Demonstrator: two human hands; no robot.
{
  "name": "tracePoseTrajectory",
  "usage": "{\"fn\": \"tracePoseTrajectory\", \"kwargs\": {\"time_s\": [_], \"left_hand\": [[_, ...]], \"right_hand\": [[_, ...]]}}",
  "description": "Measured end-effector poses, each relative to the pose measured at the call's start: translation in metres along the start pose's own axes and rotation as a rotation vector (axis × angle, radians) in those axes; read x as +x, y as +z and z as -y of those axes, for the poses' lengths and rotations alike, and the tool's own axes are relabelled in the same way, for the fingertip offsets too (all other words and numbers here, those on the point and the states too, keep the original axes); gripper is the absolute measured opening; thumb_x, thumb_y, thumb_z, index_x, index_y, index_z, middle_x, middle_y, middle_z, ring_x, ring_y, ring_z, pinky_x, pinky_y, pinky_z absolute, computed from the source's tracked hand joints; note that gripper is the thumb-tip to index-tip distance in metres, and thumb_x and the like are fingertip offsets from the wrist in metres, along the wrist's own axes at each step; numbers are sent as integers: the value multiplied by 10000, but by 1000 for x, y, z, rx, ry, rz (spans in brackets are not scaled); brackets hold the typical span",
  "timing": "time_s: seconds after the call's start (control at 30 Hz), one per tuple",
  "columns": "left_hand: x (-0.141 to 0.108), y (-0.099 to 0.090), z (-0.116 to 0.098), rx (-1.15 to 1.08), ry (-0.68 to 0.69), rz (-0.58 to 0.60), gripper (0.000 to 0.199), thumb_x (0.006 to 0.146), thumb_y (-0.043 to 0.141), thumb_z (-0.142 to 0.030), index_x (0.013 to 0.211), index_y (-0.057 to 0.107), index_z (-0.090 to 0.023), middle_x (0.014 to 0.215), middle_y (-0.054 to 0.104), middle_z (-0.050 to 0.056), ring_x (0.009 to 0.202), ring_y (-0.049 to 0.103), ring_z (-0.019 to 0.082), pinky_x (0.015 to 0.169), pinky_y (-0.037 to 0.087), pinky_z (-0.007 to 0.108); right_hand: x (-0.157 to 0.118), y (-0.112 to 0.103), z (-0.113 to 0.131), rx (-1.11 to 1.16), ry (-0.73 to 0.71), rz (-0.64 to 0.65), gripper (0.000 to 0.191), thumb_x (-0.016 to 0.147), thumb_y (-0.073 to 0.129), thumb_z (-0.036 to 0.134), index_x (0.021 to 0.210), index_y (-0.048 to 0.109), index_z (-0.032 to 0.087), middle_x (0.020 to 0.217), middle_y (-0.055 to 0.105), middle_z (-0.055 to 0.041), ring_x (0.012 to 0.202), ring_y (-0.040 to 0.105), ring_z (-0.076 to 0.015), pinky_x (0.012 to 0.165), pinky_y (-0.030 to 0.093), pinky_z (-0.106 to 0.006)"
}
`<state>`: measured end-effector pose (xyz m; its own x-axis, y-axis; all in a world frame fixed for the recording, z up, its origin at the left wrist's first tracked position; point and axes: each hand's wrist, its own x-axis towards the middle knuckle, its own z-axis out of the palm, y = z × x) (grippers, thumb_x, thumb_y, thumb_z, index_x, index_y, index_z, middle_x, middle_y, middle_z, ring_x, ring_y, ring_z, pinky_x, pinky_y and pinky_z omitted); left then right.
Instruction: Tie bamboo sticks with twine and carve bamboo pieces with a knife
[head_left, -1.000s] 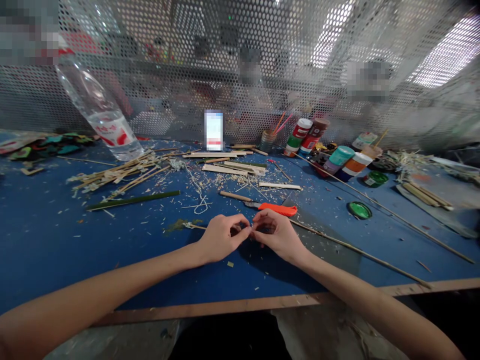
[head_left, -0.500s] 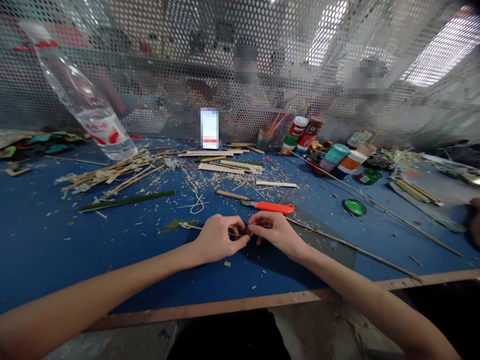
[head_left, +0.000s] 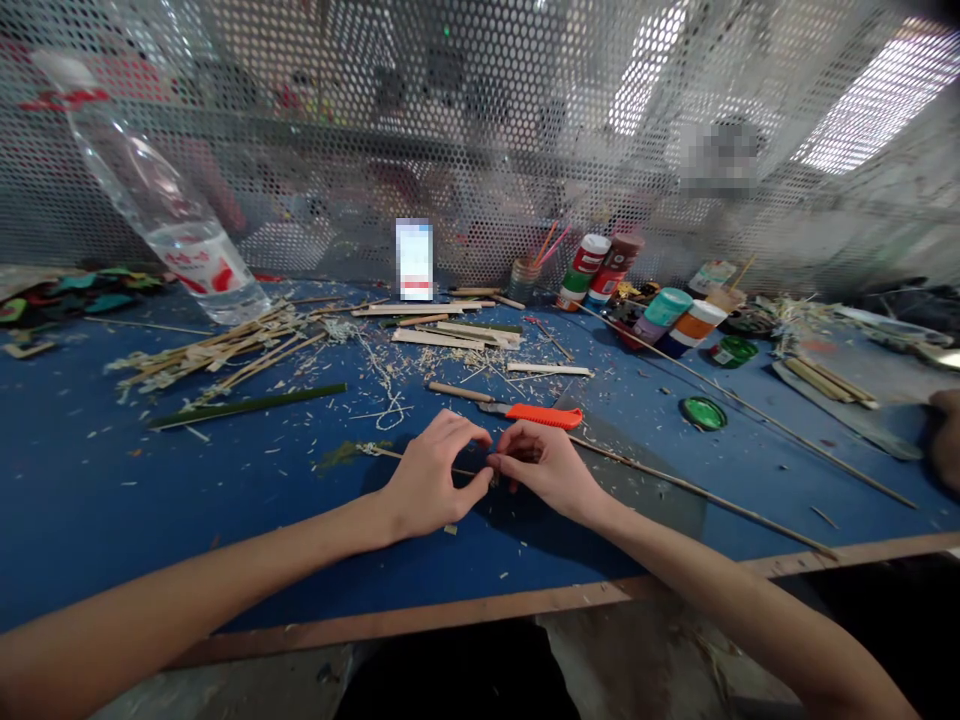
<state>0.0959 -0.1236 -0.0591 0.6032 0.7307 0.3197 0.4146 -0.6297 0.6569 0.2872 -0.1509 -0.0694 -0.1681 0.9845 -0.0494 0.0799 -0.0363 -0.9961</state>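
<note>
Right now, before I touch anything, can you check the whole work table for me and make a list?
surface: blue work table, with a wooden front edge.
job's things: thin bamboo stick pinched between the hands; orange-handled utility knife just beyond them.
clutter: wood shavings scattered widely; bundle of bamboo strips; long bamboo rod by the right hand.
grippers: left hand and right hand bare, fingertips meeting on the stick.
cables: nothing seen.
surroundings: perforated metal screen, plastic bottle, paint jars, another person's hand at the right edge.
</note>
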Motion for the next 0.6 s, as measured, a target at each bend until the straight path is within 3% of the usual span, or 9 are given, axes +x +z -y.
{"fn": "tracePoseTrajectory", "kwargs": {"time_s": [0.37,0.6], "left_hand": [[3,4,13,-173,-13,-15,88,868,672,-224,901,751,-206,875,746,45,867,659,200,780,529,333],[3,5,10,-137,-43,-27,95,879,631,-216,825,708,-203,829,733,31,793,642,184,694,501,306]], "right_hand": [[1,-1,-1,8,-10,13,356,717,827,481,781,613,204,680,626,32,536,598,-115,512,513,-260],[1,-3,-2,-14,-37,24,312,814,726,496,873,608,214,723,673,6,551,630,-136,544,558,-292]]}}
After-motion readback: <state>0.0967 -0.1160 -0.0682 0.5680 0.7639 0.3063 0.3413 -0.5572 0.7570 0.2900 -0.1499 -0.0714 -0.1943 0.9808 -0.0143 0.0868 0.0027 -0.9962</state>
